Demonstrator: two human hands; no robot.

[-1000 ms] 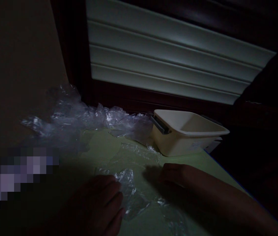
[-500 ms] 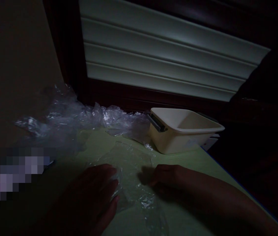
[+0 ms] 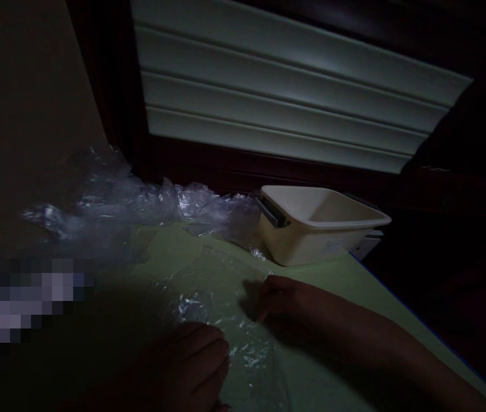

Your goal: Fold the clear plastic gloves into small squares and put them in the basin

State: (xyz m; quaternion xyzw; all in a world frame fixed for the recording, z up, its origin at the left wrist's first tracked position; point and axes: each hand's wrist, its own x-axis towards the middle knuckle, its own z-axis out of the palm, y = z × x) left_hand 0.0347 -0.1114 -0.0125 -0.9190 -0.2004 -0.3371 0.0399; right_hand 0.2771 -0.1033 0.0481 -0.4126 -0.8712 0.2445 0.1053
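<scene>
A clear plastic sheet or bag (image 3: 225,274) lies crinkled on the green tabletop (image 3: 324,297) between my hands. My left hand (image 3: 200,360) is at the bottom centre with its fingers curled together over the plastic's near left part; what they hold, if anything, is hidden. To the right, my right hand (image 3: 277,297) has its fingers drawn together at the plastic's right edge. Its fingertips are dark, so I cannot make out what is between them.
A cream plastic bin (image 3: 311,240) with dark handles stands at the table's back right, near the blue edge. A heap of clear crumpled plastic (image 3: 118,200) runs along the back left. Behind are pale slats (image 3: 277,86) in a dark frame. A pixelated patch covers the left.
My left hand has moved down and slightly right, and its fingers have curled in. A crumpled part of the plastic now shows above it. My right hand has shifted slightly up.
</scene>
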